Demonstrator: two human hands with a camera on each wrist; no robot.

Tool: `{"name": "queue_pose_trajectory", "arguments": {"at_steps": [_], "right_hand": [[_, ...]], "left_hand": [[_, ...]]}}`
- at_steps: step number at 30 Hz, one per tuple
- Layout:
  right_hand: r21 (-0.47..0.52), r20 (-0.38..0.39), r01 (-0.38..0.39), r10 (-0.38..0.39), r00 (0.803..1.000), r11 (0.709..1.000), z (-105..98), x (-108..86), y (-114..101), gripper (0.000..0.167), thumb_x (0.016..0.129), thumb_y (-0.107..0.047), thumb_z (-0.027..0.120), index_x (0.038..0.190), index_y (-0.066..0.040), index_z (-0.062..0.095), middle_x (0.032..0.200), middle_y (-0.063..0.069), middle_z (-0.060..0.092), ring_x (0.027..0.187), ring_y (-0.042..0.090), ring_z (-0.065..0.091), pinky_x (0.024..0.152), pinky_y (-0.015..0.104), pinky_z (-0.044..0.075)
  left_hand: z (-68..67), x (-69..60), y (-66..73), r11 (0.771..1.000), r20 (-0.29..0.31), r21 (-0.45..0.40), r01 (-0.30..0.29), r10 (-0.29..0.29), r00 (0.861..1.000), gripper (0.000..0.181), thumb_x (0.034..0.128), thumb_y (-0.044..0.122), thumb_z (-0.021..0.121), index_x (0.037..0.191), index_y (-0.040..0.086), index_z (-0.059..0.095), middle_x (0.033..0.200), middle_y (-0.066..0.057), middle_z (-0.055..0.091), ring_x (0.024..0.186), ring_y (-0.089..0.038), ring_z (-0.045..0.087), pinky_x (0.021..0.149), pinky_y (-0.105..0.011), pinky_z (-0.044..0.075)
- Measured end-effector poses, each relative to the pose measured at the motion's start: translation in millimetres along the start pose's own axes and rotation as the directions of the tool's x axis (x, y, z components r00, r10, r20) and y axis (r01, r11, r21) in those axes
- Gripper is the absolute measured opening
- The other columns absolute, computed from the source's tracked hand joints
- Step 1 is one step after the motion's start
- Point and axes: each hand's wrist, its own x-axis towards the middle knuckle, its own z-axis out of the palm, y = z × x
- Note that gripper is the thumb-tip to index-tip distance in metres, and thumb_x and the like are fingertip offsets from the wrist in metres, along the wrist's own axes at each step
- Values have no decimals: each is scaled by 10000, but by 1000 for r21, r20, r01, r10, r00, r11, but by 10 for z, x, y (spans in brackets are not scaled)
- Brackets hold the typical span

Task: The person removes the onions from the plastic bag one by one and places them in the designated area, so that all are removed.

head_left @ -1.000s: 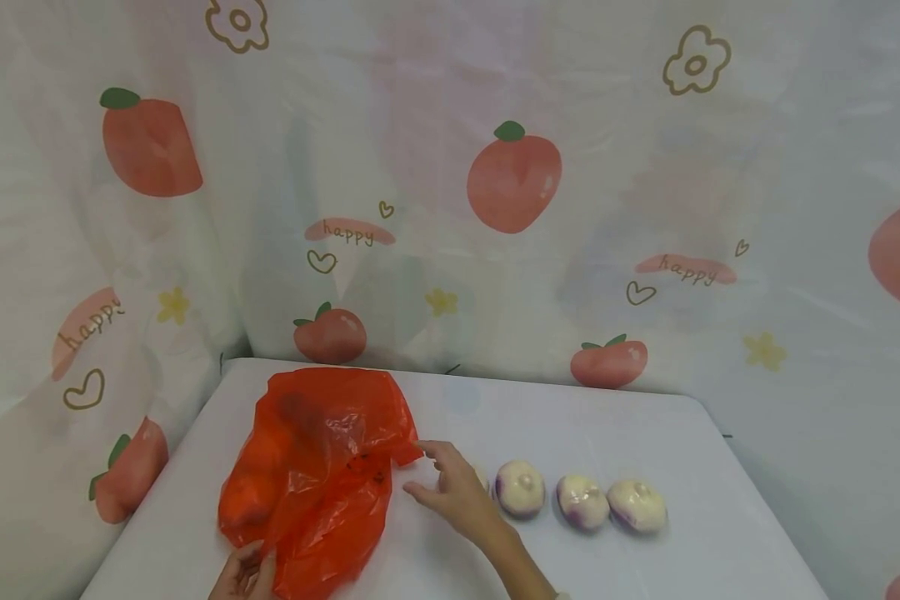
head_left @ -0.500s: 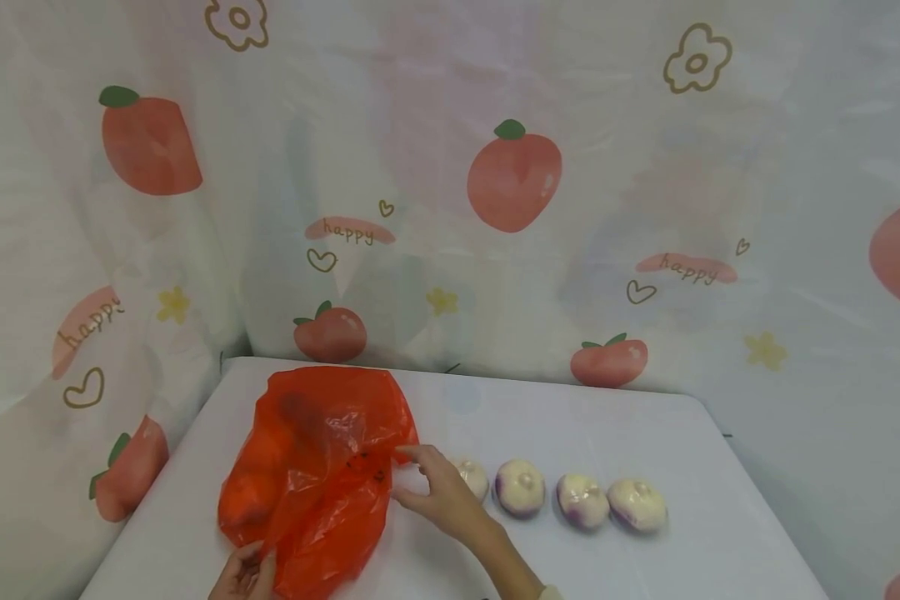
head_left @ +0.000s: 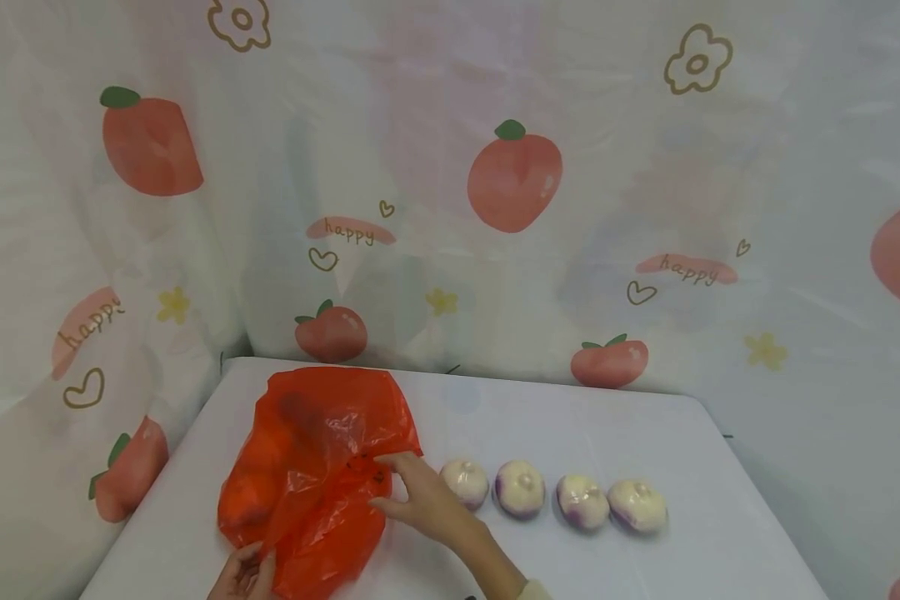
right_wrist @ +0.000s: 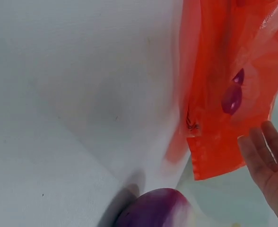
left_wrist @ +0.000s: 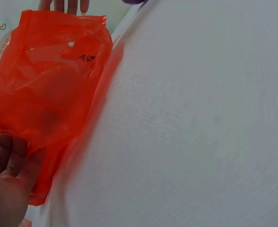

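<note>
We look down on a white surface (head_left: pixel 555 417) with rounded far corners, where a crumpled red plastic bag (head_left: pixel 315 467) lies toward the left. To its right we count four round white-and-purple vegetables (head_left: pixel 521 489) in a row, the widest gap falling between the middle two.

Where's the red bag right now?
Head view: the red bag is on the left side of the white table, left hand at its near-left edge, right hand by its right side, before the leftmost purple-white bulb.
</note>
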Motion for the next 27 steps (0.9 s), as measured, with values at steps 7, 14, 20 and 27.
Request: {"name": "queue_pose_trajectory", "arguments": {"at_steps": [7,14,20,27], "right_hand": [[-1,33,-6,6,999,1000,53,56,-61,499,854,-384,686,1289,-183,543,1181,-79,552,1091,169,530,906,316,452],[-5,82,-70,70,994,998,137,113,-134,506,842,-397,694,1297,-236,542,1220,-53,545,1110,109,500,894,341,465],[-104,82,-50,59,995,993,207,156,-165,532,844,-416,684,1312,-212,533,1228,-34,540,1101,128,500,895,348,465],[-160,86,-30,44,995,987,293,225,-180,554,836,-428,689,1318,-209,525,1237,-56,538,1111,121,502,876,322,475]], "left_hand": [[-10,-2,-12,1000,13,-14,8,-8,1000,212,887,34,577,1074,-65,579,892,-157,599,632,-19,529,536,-188,467],[-36,14,-63,998,17,-58,-27,28,999,222,870,47,601,1051,-81,584,852,-126,595,635,-23,539,541,-180,470],[-37,-7,-49,1000,31,-28,-15,16,999,221,883,49,595,1063,-79,579,866,-124,598,640,-8,531,544,-187,469],[-33,-22,-23,1000,22,6,-7,7,1000,224,883,35,586,1077,-78,573,910,-171,594,660,-39,538,550,-184,473]]}}
